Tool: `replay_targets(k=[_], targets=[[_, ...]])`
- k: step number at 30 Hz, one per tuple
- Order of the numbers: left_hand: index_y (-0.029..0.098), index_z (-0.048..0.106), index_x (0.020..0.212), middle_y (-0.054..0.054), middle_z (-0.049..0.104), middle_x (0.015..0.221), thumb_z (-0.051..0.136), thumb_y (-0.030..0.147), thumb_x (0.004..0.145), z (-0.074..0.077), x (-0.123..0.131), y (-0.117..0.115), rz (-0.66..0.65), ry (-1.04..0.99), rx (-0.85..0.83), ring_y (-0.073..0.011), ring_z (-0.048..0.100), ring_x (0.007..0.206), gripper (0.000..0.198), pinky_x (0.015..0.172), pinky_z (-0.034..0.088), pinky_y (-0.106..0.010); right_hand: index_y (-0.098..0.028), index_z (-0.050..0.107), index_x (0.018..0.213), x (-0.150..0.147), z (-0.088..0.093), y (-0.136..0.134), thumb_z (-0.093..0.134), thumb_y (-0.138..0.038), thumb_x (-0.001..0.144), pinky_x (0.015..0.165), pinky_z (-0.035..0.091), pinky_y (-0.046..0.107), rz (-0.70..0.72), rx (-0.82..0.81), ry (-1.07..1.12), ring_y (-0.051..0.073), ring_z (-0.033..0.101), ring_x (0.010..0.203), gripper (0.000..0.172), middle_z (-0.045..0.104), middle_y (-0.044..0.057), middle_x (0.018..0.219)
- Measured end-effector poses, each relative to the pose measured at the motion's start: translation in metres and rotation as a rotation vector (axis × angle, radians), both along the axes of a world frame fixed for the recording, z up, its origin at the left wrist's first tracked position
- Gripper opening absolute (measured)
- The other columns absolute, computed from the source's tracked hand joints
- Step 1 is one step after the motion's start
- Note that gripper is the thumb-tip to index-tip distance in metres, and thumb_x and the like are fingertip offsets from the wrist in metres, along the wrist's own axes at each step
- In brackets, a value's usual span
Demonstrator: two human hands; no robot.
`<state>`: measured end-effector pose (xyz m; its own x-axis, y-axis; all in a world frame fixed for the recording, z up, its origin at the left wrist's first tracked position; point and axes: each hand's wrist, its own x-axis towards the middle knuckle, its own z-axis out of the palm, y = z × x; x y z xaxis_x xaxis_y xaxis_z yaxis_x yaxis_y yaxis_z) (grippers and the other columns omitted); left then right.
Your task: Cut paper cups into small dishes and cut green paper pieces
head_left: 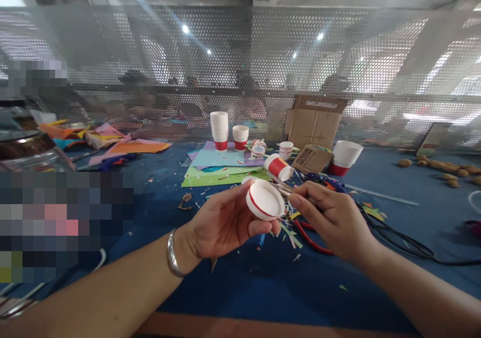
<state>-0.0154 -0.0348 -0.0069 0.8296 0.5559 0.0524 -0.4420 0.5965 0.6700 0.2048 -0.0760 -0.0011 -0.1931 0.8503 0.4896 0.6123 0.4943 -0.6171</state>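
My left hand (pixel 229 217) holds the short, cut-down base of a paper cup (pixel 266 200), white with a red stripe round it. Its round hollow faces up and towards me, with the fingers curled about the side. At the cup's right edge, my right hand (pixel 330 215) pinches a slim metal tool (pixel 283 189); the fingers cover most of it, so its kind is unclear. Beyond my hands a red and white paper cup (pixel 278 167) lies tipped over. Red curved handles (pixel 311 240) lie on the table below my right hand, among thin paper scraps (pixel 291 235).
Paper cup stacks (pixel 219 130) stand on coloured paper sheets (pixel 206 175) and at the right (pixel 343 156). Behind are small decorated cups (pixel 258 149) and a cardboard box (pixel 315 122). A black cable (pixel 406 242), walnut-like objects (pixel 447 167) and glass jars (pixel 32 152) flank them.
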Motion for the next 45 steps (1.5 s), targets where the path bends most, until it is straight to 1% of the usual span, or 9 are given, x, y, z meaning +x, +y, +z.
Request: replay_targets(k=[5,13,18,21,25,30,33,37,45], targets=[[0.001,0.065,0.114,-0.020,0.074,0.101,0.049,0.038,0.100,0.000,0.001,0.002,-0.008,0.023,-0.016,-0.0213,0.076,0.083,0.043,0.070,0.061,-0.018,-0.019,0.062,0.082,0.000,-0.001,0.001,0.053,-0.043,0.099,0.052,0.036,0.023,-0.004,-0.003,-0.014,0.011,0.042,0.056,0.030,0.053,-0.003,0.062],[0.003,0.064,0.117,-0.020,0.075,0.104,0.050,0.036,0.101,0.000,-0.002,0.002,0.001,0.034,0.017,-0.0226,0.077,0.085,0.040,0.075,0.062,-0.021,-0.019,0.061,0.080,0.002,0.003,-0.002,0.053,-0.042,0.099,0.051,0.034,0.022,0.003,-0.009,-0.031,0.010,0.040,0.054,0.031,0.049,-0.005,0.059],[0.003,0.066,0.115,-0.018,0.076,0.102,0.053,0.040,0.100,0.002,-0.001,0.001,0.111,0.067,0.007,-0.0218,0.077,0.084,0.043,0.076,0.063,-0.021,-0.019,0.061,0.080,0.001,0.001,-0.001,0.053,-0.043,0.099,0.052,0.035,0.023,-0.013,-0.007,-0.024,0.011,0.042,0.055,0.031,0.052,-0.004,0.060],[0.006,0.067,0.115,-0.014,0.076,0.104,0.067,0.042,0.091,0.006,-0.001,-0.001,0.167,0.039,0.067,-0.0230,0.077,0.087,0.042,0.078,0.062,-0.021,-0.019,0.062,0.081,0.001,0.000,0.000,0.053,-0.044,0.099,0.054,0.037,0.023,-0.024,0.000,-0.020,0.011,0.045,0.057,0.031,0.055,-0.003,0.062],[0.011,0.066,0.115,-0.011,0.075,0.109,0.082,0.031,0.078,0.009,0.001,-0.007,0.236,0.070,0.206,-0.0253,0.075,0.096,0.045,0.083,0.061,-0.024,-0.019,0.062,0.081,0.002,0.000,0.001,0.053,-0.042,0.099,0.055,0.037,0.023,-0.053,0.019,-0.037,0.011,0.047,0.058,0.030,0.057,-0.003,0.064],[0.012,0.064,0.110,-0.011,0.074,0.109,0.080,0.020,0.078,0.010,0.005,-0.012,0.322,0.137,0.229,-0.0227,0.074,0.096,0.037,0.084,0.060,-0.027,-0.019,0.062,0.081,0.002,-0.001,0.002,0.053,-0.042,0.099,0.056,0.038,0.023,-0.058,0.033,-0.049,0.011,0.048,0.058,0.030,0.058,-0.002,0.065],[0.012,0.064,0.107,-0.011,0.074,0.105,0.078,0.020,0.080,0.010,0.005,-0.011,0.332,0.149,0.212,-0.0215,0.074,0.093,0.031,0.081,0.060,-0.026,-0.019,0.061,0.079,0.002,-0.002,0.002,0.053,-0.042,0.099,0.054,0.037,0.023,-0.050,0.039,-0.038,0.011,0.046,0.056,0.031,0.054,-0.003,0.062],[0.013,0.062,0.107,-0.010,0.075,0.104,0.079,0.019,0.079,0.009,0.005,-0.010,0.334,0.142,0.181,-0.0214,0.075,0.090,0.033,0.079,0.061,-0.026,-0.019,0.059,0.079,0.002,-0.003,0.003,0.053,-0.042,0.099,0.051,0.035,0.023,-0.049,0.028,-0.041,0.010,0.042,0.053,0.031,0.051,-0.005,0.059],[0.011,0.064,0.102,-0.010,0.076,0.099,0.075,0.023,0.084,0.007,0.004,-0.007,0.288,0.085,0.176,-0.0229,0.076,0.091,0.024,0.077,0.062,-0.023,-0.019,0.060,0.083,0.002,-0.004,0.003,0.056,-0.045,0.098,0.053,0.036,0.023,-0.043,0.006,-0.040,0.010,0.043,0.055,0.030,0.052,-0.005,0.061]])
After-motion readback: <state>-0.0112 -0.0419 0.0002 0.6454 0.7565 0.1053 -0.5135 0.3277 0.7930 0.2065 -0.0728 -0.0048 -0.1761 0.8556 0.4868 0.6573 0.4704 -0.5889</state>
